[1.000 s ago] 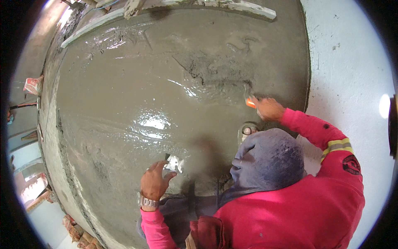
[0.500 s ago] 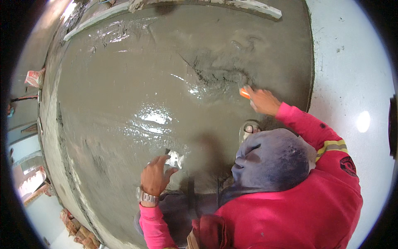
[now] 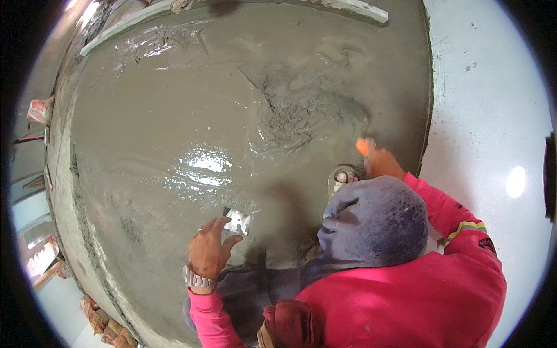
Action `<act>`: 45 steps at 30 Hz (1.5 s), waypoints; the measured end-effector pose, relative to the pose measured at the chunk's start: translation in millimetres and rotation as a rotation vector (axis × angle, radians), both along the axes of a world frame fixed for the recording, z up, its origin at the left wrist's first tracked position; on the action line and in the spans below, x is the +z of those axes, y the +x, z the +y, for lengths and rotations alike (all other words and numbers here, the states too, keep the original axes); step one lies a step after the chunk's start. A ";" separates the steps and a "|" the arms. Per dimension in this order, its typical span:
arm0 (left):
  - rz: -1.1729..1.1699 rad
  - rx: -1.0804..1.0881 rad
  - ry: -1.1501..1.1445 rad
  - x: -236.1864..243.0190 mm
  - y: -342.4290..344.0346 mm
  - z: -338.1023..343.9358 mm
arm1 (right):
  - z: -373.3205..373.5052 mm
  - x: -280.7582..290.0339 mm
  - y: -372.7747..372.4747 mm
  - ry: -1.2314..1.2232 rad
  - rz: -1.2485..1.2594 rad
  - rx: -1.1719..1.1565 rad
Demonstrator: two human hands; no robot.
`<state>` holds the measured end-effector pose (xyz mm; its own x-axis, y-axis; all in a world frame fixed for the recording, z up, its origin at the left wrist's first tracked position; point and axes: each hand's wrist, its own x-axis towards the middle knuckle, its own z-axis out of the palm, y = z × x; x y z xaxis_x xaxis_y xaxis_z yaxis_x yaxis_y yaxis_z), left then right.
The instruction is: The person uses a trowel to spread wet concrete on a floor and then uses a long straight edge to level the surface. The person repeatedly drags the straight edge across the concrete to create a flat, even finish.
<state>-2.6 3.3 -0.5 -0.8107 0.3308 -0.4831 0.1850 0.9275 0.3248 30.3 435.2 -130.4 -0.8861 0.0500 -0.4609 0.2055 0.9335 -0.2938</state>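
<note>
My right hand (image 3: 383, 162) is closed round the orange handle of a trowel (image 3: 362, 146), just beyond my foot in a sandal (image 3: 342, 176). The trowel's blade cannot be made out against the grey. Beyond it lies a rough, churned patch (image 3: 290, 119) in the wet cement. On the near left, my left hand (image 3: 209, 246), with a metal watch at the wrist, has its thumb and fingers apart. By its fingertips is a white thing with dark spots (image 3: 238, 221); its kind is unclear, and whether the fingers touch it I cannot tell.
Smooth wet cement (image 3: 151, 116) spreads ahead and left, bordered by a rough edge (image 3: 96, 255). A long straight board (image 3: 354, 8) lies along the far side. To the right is a pale, glossy surface (image 3: 481, 127). Brown sacks (image 3: 104, 325) sit at lower left.
My right hand has drawn the trowel right and toward me. The churned patch in the cement is wider and rougher. My left hand stays beside the white thing.
</note>
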 end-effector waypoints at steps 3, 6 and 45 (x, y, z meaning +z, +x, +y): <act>-0.012 -0.006 -0.028 -1.3 -2.9 0.5 | -14.8 29.1 21.1 -0.153 -0.299 0.030; -0.001 -0.015 -0.029 -7.8 -1.9 -5.2 | -21.7 58.7 23.7 -0.342 -0.402 0.105; 0.012 0.090 -0.060 6.2 10.2 -7.8 | -47.0 30.4 -92.1 -0.074 -0.124 1.017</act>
